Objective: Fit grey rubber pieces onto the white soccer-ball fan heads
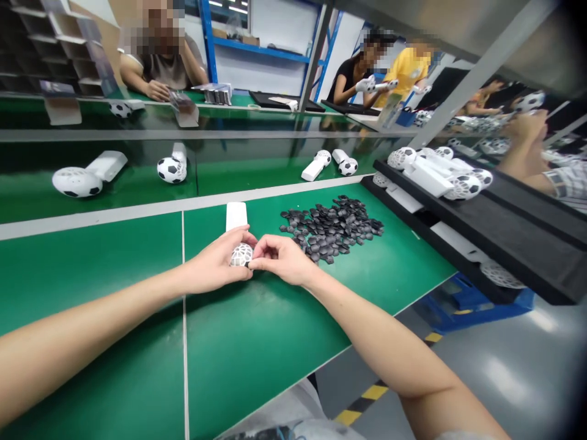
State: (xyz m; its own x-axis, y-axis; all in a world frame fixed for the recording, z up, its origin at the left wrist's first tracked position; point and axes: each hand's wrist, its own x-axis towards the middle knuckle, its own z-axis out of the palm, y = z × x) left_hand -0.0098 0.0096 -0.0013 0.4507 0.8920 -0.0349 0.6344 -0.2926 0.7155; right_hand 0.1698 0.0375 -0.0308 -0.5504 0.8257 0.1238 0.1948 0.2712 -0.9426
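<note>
My left hand point(215, 263) is wrapped around a white device with a football-patterned round head point(241, 254) and a flat white handle point(236, 215) that points away from me. The head shows an open white lattice. At its right side, my right hand point(282, 260) has thumb and forefinger pinched together, with a small black piece point(250, 264) partly visible at the fingertips against the lattice. Just right of my right hand lies a spread pile of small black pieces point(337, 226) on the green tabletop point(275, 330).
Beyond the pale edge strip, several similar football-headed devices point(172, 170) lie on a green conveyor-like surface. Stacked black trays point(513, 226) holding more of them jut over the table's right side. A metal post point(463, 82) slants overhead. People point(160, 58) sit across the line.
</note>
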